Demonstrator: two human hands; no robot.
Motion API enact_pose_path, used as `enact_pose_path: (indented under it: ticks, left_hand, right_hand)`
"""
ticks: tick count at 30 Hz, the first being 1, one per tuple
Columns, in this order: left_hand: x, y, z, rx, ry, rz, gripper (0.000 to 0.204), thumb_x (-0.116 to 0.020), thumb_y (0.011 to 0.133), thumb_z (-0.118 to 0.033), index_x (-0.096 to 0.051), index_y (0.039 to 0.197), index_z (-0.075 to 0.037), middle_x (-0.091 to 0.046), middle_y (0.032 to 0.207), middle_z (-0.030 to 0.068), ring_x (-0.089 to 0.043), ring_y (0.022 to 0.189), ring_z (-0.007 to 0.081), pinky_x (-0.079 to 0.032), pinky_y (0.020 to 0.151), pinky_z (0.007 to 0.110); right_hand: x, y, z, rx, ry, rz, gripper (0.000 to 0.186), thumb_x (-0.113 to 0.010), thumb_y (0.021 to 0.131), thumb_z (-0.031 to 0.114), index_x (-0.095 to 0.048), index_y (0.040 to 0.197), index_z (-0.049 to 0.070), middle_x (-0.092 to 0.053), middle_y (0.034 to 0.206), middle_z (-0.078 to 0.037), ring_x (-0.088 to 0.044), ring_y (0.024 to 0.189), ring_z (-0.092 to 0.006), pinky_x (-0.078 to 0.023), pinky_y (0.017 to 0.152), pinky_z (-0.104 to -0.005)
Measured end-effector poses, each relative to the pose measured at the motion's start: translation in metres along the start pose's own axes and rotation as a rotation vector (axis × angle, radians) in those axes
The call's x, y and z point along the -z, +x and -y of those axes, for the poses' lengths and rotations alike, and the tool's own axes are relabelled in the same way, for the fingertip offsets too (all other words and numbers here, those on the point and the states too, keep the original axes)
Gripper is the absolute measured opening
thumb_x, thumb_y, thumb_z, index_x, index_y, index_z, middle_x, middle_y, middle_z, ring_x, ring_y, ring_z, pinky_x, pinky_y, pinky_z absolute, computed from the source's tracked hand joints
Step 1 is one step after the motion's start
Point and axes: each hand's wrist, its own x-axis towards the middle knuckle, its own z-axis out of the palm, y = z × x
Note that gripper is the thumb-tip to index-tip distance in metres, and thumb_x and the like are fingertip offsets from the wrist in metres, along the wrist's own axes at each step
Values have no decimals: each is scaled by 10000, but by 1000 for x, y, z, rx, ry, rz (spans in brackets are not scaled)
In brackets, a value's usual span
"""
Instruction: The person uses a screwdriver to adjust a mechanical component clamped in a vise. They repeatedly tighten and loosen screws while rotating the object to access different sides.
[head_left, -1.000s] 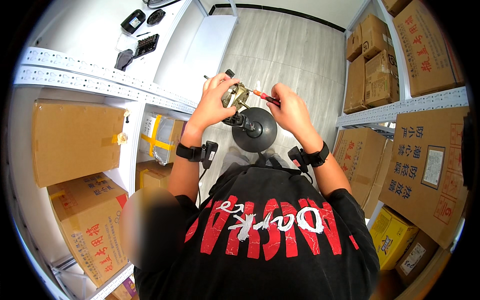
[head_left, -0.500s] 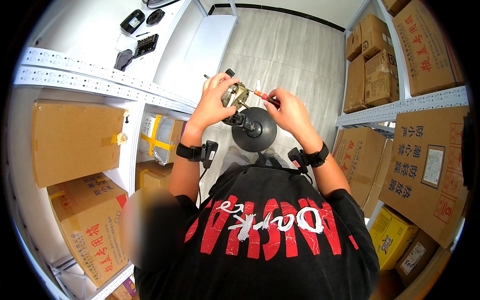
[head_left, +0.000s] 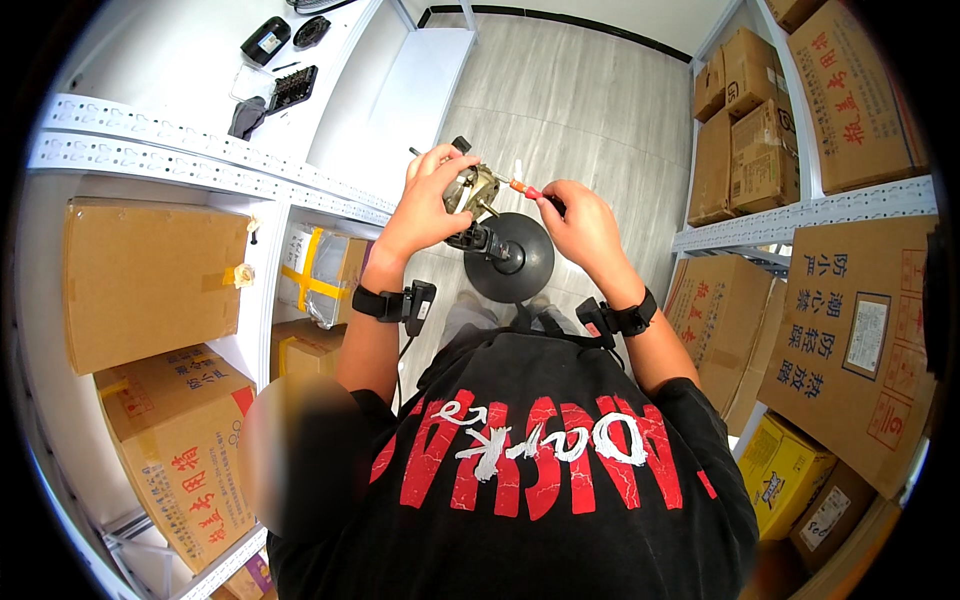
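Observation:
A fan motor (head_left: 476, 188) with a metallic body and a thin shaft tops a black stand, whose round base (head_left: 533, 262) rests on the floor. My left hand (head_left: 432, 200) is wrapped around the motor's left side, thumb toward its near face. In my right hand (head_left: 580, 215) a screwdriver (head_left: 530, 192) with a red and orange handle is gripped, its shank pointing left to the motor's right side. Whether the tip sits in a screw is too small to tell. Both wrists wear black straps with small devices.
On the left shelf (head_left: 130, 120) lie a black motor cover (head_left: 266, 42), a small round black part (head_left: 311, 34), a case of bits (head_left: 293, 90) and a grey cloth (head_left: 247, 118). Cardboard boxes (head_left: 155, 290) fill the racks on both sides, with a yellow box (head_left: 785, 475) low on the right.
My right hand's fingers have closed further around the screwdriver handle, and the hand has shifted slightly. My left hand and the fan motor have stayed in place.

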Motion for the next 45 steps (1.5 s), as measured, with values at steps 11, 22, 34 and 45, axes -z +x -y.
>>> enact_pose_path:
  ticks: [11,22,34,45]
  left_hand:
    - [0,1,0,11,-1,7,703,-742,651,-76,-651,1344,-146,-491,1398,112,-402,1355,367,-375,1163,449]
    - [-2,-1,3,-9,15,-2,703,-746,658,-82,-645,1351,-147,-490,1397,114,-404,1352,372,-371,1166,453]
    - [-2,-1,1,-8,21,-13,705,-748,668,-70,-641,1358,-170,-497,1407,86,-422,1331,355,-359,1165,452]
    - [-2,-1,2,-8,1,-14,708,-757,667,-69,-644,1359,-168,-492,1411,88,-421,1337,352,-358,1166,445]
  right_hand:
    - [3,-2,-2,8,8,-11,202,-670,919,214,-728,971,27,-712,924,-172,-684,857,-386,-540,757,-483]
    - [0,-3,4,16,-29,11,216,-644,958,220,-740,983,28,-717,919,-181,-682,858,-394,-538,758,-492]
    - [11,19,-3,-123,68,172,311,-622,980,276,-761,960,-2,-704,787,-212,-680,748,-415,-525,689,-493]
    - [20,38,-13,-253,222,324,359,-603,1011,299,-763,966,-19,-686,679,-87,-651,629,-190,-509,634,-383]
